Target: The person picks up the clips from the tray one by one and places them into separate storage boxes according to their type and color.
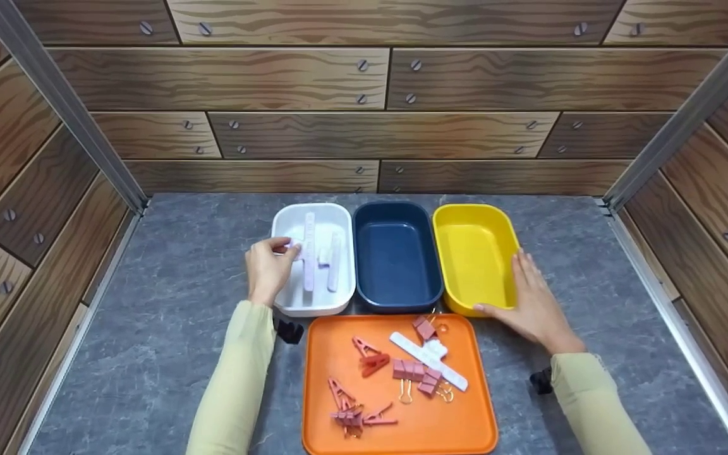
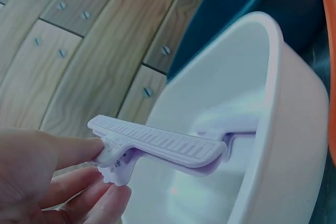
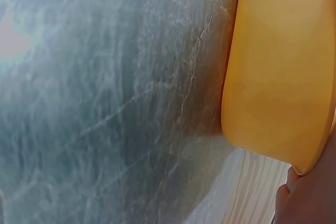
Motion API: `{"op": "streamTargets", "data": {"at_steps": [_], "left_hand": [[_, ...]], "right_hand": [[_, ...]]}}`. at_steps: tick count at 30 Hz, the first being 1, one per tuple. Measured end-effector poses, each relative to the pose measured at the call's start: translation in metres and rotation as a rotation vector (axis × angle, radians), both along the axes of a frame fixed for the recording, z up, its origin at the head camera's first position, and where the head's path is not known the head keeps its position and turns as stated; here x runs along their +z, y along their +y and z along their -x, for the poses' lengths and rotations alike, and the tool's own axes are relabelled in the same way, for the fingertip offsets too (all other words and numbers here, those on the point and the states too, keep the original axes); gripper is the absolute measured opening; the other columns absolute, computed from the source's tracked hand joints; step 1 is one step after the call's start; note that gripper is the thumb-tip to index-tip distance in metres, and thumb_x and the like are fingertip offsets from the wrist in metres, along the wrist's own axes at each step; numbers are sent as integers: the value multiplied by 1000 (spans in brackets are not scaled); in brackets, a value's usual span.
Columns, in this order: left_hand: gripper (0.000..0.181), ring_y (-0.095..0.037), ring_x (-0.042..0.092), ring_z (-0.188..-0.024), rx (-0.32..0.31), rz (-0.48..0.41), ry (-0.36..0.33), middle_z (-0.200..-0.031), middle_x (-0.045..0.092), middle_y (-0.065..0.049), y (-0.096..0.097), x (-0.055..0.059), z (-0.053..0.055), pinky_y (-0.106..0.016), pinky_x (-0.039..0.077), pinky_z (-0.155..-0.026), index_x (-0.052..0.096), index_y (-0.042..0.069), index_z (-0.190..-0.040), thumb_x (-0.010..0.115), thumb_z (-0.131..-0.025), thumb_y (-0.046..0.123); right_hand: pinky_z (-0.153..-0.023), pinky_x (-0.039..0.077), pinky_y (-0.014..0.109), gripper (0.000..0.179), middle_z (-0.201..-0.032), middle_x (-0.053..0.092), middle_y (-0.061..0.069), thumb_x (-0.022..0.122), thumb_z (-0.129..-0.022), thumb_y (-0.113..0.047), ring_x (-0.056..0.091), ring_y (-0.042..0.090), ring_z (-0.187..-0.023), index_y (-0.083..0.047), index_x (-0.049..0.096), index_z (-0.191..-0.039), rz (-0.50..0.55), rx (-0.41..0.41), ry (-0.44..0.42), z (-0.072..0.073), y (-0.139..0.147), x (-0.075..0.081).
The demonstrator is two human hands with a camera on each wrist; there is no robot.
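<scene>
My left hand [image 1: 269,268] pinches the tab of a lilac bag clip [image 2: 163,148] between thumb and fingers. The clip is over the white tray [image 1: 288,303], its long ridged bar reaching across the inside. A second lilac bag clip [image 1: 333,262] lies in that tray. My right hand [image 1: 538,309] rests against the right side of the yellow tray [image 1: 474,253], fingers straight along the rim and thumb at the near corner. In the right wrist view only part of the right hand [image 3: 310,198] shows, beside the yellow wall.
A dark blue tray [image 1: 399,265] stands between the white and yellow ones. Nearer, an orange tray [image 1: 440,423] carries a white bag clip [image 1: 411,347], several pink binder clips [image 1: 408,368] and red pegs [image 1: 373,363]. Wood-patterned walls [image 1: 313,133] enclose the grey tabletop [image 1: 168,284].
</scene>
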State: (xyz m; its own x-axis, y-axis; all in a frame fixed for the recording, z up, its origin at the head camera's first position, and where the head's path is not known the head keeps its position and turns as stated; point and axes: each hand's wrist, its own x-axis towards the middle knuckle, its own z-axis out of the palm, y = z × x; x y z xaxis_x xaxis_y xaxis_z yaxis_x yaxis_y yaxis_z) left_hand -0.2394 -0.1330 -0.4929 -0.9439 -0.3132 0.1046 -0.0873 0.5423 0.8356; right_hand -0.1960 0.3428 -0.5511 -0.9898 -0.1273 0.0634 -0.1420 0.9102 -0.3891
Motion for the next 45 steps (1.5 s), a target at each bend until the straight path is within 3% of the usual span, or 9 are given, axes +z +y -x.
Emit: {"op": "streamTargets", "data": {"at_steps": [6, 16, 23, 26, 36, 45], "left_hand": [[28, -27, 68, -89, 9, 38, -64, -95, 73, -15, 2, -4, 9, -39, 54, -78, 77, -1, -114, 76, -92, 16], [29, -30, 70, -90, 38, 77, -119, -96, 75, -16, 6, -10, 14, -43, 56, -81, 76, -2, -114, 74, -91, 15], [38, -44, 65, -110, 41, 179, -155, -121, 68, -25, 4, -13, 17, -52, 52, -96, 70, -4, -126, 71, -93, 14], [39, -45, 64, -112, 29, 183, -161, -124, 66, -25, 4, -12, 17, -53, 51, -97, 69, -3, -128, 72, -94, 15], [41, -38, 65, -113, -23, 143, -72, -119, 71, -18, 5, -2, 9, -50, 50, -98, 71, 0, -127, 74, -94, 25], [39, -34, 70, -104, -68, 112, 29, -113, 74, -14, 14, 6, -1, -47, 54, -90, 74, 4, -123, 76, -92, 28]], "right_hand": [[-115, 12, 71, 131, -167, -3, 24, 66, -79, -78, 8, 49, -150, 2, 3, -161, -4, -2, 2, 0, -1, 0], [-115, 15, 71, 131, -167, 4, 26, 67, -79, -78, 9, 48, -150, 2, 5, -161, 15, -6, 4, 0, 0, -1], [-115, 15, 71, 131, -167, 2, 25, 67, -78, -78, 8, 47, -151, 2, 4, -162, 15, -9, -5, -1, -1, -1], [-115, 15, 71, 131, -167, 1, 24, 67, -79, -78, 8, 47, -151, 1, 4, -162, 15, -7, -2, -1, -1, -1], [-115, 15, 70, 131, -167, 2, 24, 68, -79, -78, 8, 46, -151, 2, 5, -161, 13, 1, 11, 0, 0, -1], [-116, 14, 70, 131, -167, 1, 24, 67, -79, -78, 6, 46, -151, 2, 4, -161, 17, 3, -4, 0, 0, 0]]}}
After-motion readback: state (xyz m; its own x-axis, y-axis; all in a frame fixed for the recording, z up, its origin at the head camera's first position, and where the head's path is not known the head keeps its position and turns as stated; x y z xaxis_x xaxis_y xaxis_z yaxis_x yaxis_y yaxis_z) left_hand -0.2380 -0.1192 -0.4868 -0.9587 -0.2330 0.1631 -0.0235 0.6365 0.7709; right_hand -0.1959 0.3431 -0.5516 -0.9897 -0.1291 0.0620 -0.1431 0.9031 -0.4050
